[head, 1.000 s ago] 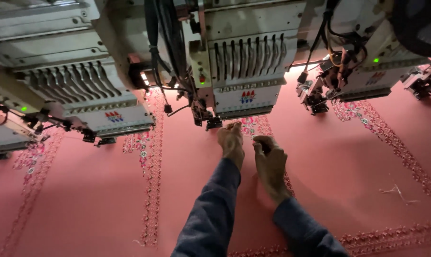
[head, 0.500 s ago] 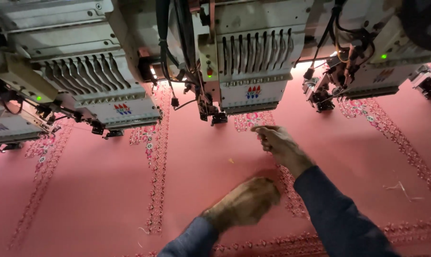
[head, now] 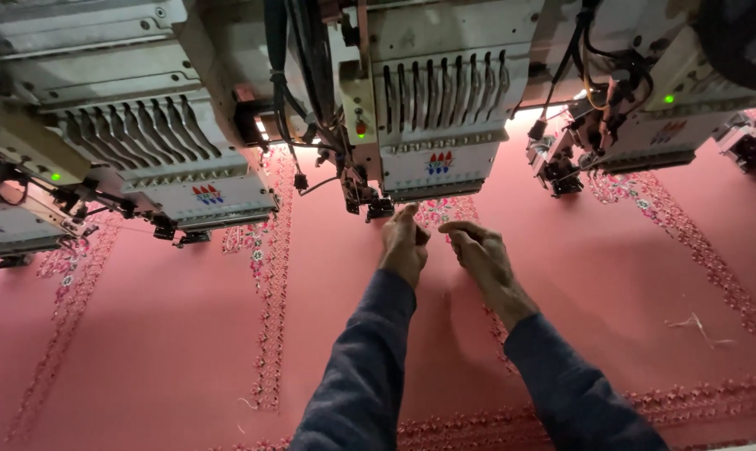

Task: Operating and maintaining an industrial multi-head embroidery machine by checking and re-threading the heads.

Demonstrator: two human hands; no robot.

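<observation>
Both my arms, in dark blue sleeves, reach forward over a stretched pink fabric (head: pixel 161 334). My left hand (head: pixel 405 246) sits just below the needle foot of the middle embroidery head (head: pixel 441 117), fingers pinched together near the stitched floral strip (head: pixel 445 209). My right hand (head: pixel 478 250) is beside it, fingers curled and pinched toward the left hand. Whatever is pinched between the fingers, perhaps a thread, is too fine to see.
Two more embroidery heads hang over the fabric at the left (head: pixel 169 159) and right (head: pixel 637 117), with cables and green indicator lights. Embroidered floral bands run down the fabric (head: pixel 269 317) and along its near edge. Loose thread scraps (head: pixel 695 321) lie at the right.
My left hand, which lay lower on the fabric half a second ago, has moved back up beside my right hand under the middle head. The view has shifted slightly.
</observation>
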